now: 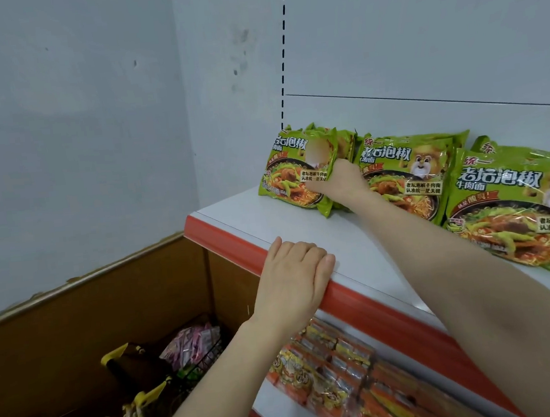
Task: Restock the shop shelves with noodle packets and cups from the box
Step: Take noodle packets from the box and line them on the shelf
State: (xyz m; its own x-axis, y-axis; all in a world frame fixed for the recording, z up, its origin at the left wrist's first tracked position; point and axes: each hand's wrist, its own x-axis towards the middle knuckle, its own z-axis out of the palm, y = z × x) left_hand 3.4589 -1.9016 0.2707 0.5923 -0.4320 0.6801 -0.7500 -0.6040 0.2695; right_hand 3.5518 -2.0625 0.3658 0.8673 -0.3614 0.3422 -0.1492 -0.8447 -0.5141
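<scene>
While my right hand [341,181] reaches to the centre of the frame, it grips a green noodle packet [292,176] by its right edge, thumb across the printed front and the other fingers hidden behind it. That packet stands tilted at the left end of the top shelf [354,244], its lower edge on the white surface, with more green packets stacked just behind it.

To its right a second green packet [405,175] leans back on the same shelf. A third one [515,205] lies nearer me at the right edge of the frame, overlapping the second.

My left hand [293,273] sits lower, at centre frame, with its fingers bent over the shelf's front and the palm covering the red edge strip [222,233].

Below the strip, at lower centre, orange and yellow packets [332,364] fill the next shelf down. At lower left a wire basket [210,352] holds pink packets [192,344], with brown panels [93,320] behind it.
</scene>
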